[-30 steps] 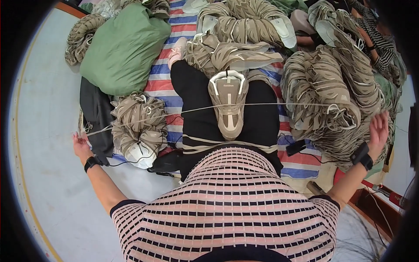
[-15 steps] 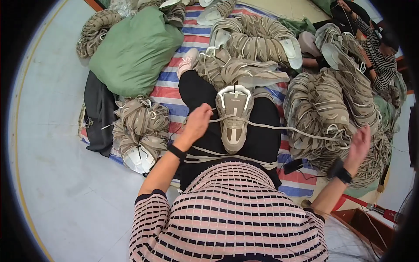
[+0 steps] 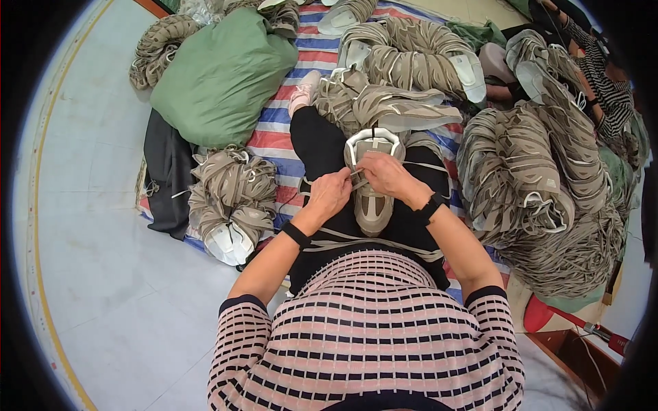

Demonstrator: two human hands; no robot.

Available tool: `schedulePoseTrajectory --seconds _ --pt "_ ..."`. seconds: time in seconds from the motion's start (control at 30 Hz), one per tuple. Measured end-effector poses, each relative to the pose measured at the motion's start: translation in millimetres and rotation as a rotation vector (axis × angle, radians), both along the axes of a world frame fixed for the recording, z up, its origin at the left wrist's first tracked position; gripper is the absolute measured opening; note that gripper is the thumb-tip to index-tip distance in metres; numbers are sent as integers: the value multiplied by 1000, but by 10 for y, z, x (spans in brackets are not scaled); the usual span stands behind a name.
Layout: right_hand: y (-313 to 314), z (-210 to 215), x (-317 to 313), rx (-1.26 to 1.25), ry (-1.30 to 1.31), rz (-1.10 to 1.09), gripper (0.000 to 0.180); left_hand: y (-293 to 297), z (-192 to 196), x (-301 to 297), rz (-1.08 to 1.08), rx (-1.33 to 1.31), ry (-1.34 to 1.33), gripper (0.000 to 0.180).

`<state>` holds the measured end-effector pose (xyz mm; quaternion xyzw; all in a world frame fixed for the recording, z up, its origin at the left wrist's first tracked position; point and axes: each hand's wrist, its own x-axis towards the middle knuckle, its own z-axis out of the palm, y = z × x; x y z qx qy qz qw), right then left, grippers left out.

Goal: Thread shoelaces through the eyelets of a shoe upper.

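A beige shoe upper (image 3: 374, 213) with a white-lined collar lies across my lap, its toe toward me. Over its middle both hands work close together on a flat beige shoelace (image 3: 358, 183). My left hand (image 3: 330, 193) pinches the lace at the left edge of the upper. My right hand (image 3: 391, 175) has its fingers closed at the eyelets, on the lace as far as I can see; its fingertips partly hide the tongue. More lace loops over my right thigh, and several loose strands (image 3: 404, 248) lie across my lap near my waist.
Bundled uppers (image 3: 229, 198) lie at the left beside a green sack (image 3: 219, 82). Further stacks of uppers (image 3: 524, 157) and a heap of laces (image 3: 569, 257) are at the right. A striped sheet (image 3: 274, 140) covers the floor. Another person (image 3: 606, 89) sits at the far right.
My right hand has come in from the far right to the upper, and the lace stretched out that way now hangs in a loop. My left hand has shifted slightly toward the upper.
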<state>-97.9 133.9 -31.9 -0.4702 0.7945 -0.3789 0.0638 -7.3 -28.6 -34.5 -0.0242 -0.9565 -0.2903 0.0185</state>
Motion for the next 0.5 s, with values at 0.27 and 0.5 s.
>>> schedulePoseTrajectory --seconds 0.27,0.5 --pt "-12 -270 -68 73 -40 -103 13 -4 -34 -206 118 539 -360 19" --pt "99 -366 58 196 -70 6 18 4 -251 -70 103 644 -446 12"
